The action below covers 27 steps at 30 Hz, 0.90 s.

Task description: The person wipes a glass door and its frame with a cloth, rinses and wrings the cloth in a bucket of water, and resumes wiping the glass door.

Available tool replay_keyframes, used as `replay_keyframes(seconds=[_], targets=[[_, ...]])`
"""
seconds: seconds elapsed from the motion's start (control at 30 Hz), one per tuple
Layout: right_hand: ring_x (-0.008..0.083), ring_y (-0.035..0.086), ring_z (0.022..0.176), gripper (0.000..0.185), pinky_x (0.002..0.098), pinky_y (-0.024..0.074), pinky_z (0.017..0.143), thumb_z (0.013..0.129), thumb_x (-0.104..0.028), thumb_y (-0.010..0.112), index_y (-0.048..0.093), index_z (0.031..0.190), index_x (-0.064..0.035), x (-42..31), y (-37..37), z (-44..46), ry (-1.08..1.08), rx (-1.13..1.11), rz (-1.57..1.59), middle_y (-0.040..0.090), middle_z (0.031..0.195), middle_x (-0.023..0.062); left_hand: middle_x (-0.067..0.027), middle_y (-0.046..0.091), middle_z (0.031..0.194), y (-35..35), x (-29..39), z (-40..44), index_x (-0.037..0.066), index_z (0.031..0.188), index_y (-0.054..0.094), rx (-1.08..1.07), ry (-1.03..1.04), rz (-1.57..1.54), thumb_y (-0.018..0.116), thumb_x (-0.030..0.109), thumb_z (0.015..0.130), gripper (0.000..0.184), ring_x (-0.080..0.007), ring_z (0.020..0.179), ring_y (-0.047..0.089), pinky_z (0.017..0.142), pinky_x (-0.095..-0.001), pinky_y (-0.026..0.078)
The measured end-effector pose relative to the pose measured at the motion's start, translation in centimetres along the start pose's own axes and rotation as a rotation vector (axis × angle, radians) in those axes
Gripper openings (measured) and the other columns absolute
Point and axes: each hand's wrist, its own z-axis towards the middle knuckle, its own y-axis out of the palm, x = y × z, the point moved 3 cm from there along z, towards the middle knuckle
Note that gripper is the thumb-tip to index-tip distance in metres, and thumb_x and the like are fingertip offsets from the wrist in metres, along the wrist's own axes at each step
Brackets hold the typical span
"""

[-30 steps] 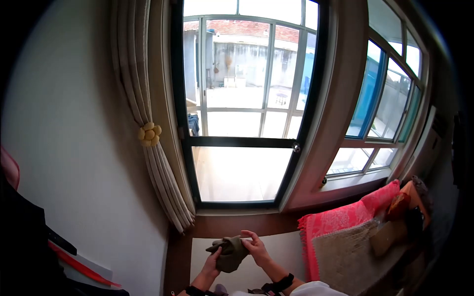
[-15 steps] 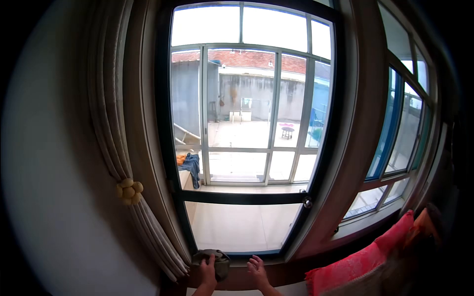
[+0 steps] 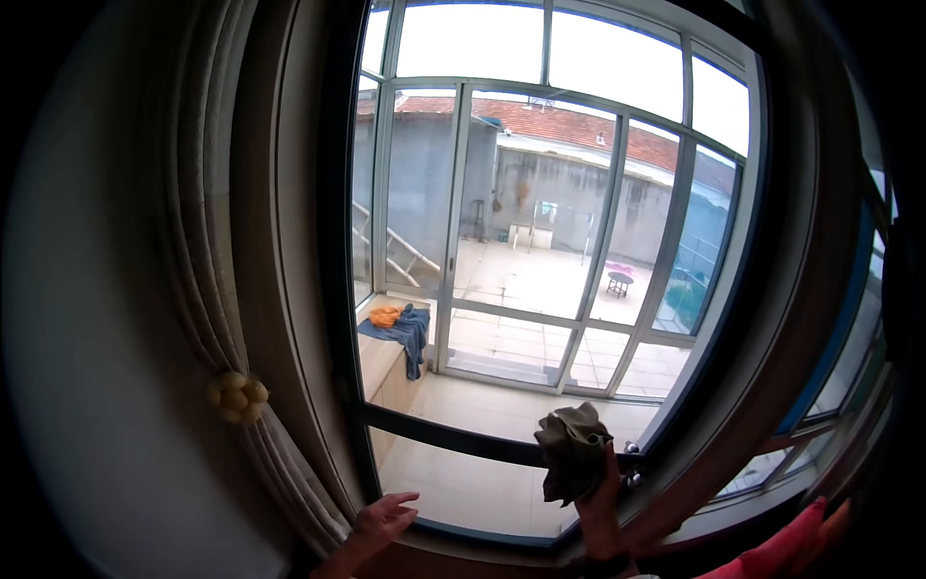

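A crumpled dark olive cloth (image 3: pixel 573 454) is bunched up in my right hand (image 3: pixel 605 497), in front of the door's glass. Just right of this hand sits the round metal door knob (image 3: pixel 632 475); I cannot tell whether they touch. Lower and to the left, my left hand (image 3: pixel 381 524) holds nothing, its fingers stretched out before the lower glass panel. The dark-framed glass door (image 3: pixel 473 439) fills the middle of the view, with a crossbar running between the two hands.
A gathered curtain (image 3: pixel 217 261) with a yellow tieback (image 3: pixel 237 397) hangs on the left. Behind the glass, blue clothing (image 3: pixel 410 333) and an orange item (image 3: pixel 386 317) lie on a ledge. A red cushion (image 3: pixel 781 548) is at lower right.
The cloth has passed from my left hand to my right hand and moved up and right, near the knob. My left hand is now free. The view has shifted and tilted.
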Motion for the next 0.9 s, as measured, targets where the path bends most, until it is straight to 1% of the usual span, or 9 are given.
replay_keyframes(seconds=[0.2,0.33,0.43,0.47,0.53,0.6,0.67,0.7,0.9], targets=[[0.0225,0.043,0.120,0.058,0.0335,0.0354,0.099,0.095,-0.043,0.037,0.020,0.142,-0.0146,-17.5,6.0,17.5,-0.976,-0.029,-0.703,0.039,0.136,0.0077,-0.0092,0.059,0.103,-10.7,-6.8,0.4,-0.001,0.113,0.054,0.242,-0.015,0.083,0.056,0.001,0.083,0.030,-0.0153,0.084,0.062,0.075,-0.0260,0.050],[0.0306,0.033,0.129,0.057,0.0377,0.0228,0.106,0.095,-0.042,0.033,0.020,0.142,-0.0143,-20.3,16.2,27.5,-1.419,0.238,-1.291,0.030,0.141,0.0163,-0.0089,0.059,0.099,-16.2,-10.3,1.4,-0.001,0.111,0.054,0.300,0.002,0.023,0.055,0.000,0.082,0.029,-0.0153,0.082,0.063,0.072,-0.0266,0.051],[0.0300,0.036,0.123,0.047,0.0390,0.0272,0.102,0.094,-0.035,0.037,0.032,0.135,-0.0120,-18.6,23.6,32.9,-1.952,0.772,-1.812,0.040,0.133,0.0142,-0.0082,0.060,0.097,-20.3,-10.0,1.7,0.001,0.108,0.055,0.350,0.043,0.119,0.055,0.003,0.083,0.025,-0.0160,0.080,0.063,0.067,-0.0259,0.049],[0.0293,0.039,0.119,0.041,0.0402,0.0293,0.099,0.093,-0.032,0.039,0.038,0.129,-0.0113,-16.8,26.8,33.7,-2.029,0.733,-1.800,0.043,0.127,0.0124,-0.0082,0.060,0.097,-21.4,-9.0,1.6,0.001,0.108,0.055,0.352,0.047,0.115,0.055,0.003,0.083,0.025,-0.0160,0.080,0.063,0.067,-0.0259,0.049],[0.0280,0.044,0.109,0.028,0.0427,0.0338,0.093,0.090,-0.024,0.045,0.050,0.114,-0.0102,-13.6,33.3,35.8,-2.145,0.400,-1.618,0.050,0.115,0.0084,-0.0086,0.051,0.124,-23.1,-5.7,2.4,0.015,0.119,0.053,0.252,-0.268,0.198,0.055,0.023,0.088,0.032,-0.0205,0.114,0.048,0.099,-0.0342,0.035],[0.0276,0.045,0.104,0.019,0.0464,0.0345,0.090,0.085,-0.018,0.051,0.055,0.102,-0.0118,-7.7,40.4,36.5,-2.382,0.309,-1.897,0.052,0.110,0.0063,-0.0046,0.054,0.121,-23.5,-2.1,4.7,0.013,0.107,0.061,0.325,-0.206,0.259,0.052,0.017,0.089,0.021,-0.0216,0.111,0.050,0.096,-0.0349,0.039],[0.0265,0.045,0.104,0.025,0.0489,0.0345,0.089,0.077,-0.018,0.060,0.058,0.102,-0.0145,-1.0,45.7,38.1,-2.371,-0.126,-1.595,0.053,0.107,0.0038,-0.0086,0.060,0.100,-23.6,-2.0,8.8,0.003,0.105,0.057,0.476,0.166,0.279,0.054,0.004,0.083,0.022,-0.0164,0.079,0.063,0.068,-0.0248,0.049],[0.0266,0.046,0.104,0.029,0.0511,0.0333,0.091,0.077,-0.019,0.061,0.058,0.106,-0.0160,2.9,47.5,37.0,-2.486,-0.161,-1.746,0.054,0.105,0.0027,-0.0097,0.061,0.100,-23.3,-1.5,10.9,0.004,0.105,0.058,0.487,0.225,0.337,0.056,0.003,0.082,0.023,-0.0198,0.084,0.063,0.071,-0.0275,0.050],[0.0212,0.057,0.094,0.027,0.0373,0.0457,0.086,0.090,-0.025,0.052,0.056,0.114,-0.0143,7.9,53.8,37.9,-1.929,-0.851,-1.715,0.060,0.100,0.0084,-0.0119,0.058,0.107,-18.8,5.6,21.2,0.007,0.105,0.056,0.727,0.733,0.632,0.057,0.001,0.078,0.027,-0.0282,0.099,0.058,0.083,-0.0352,0.048]])
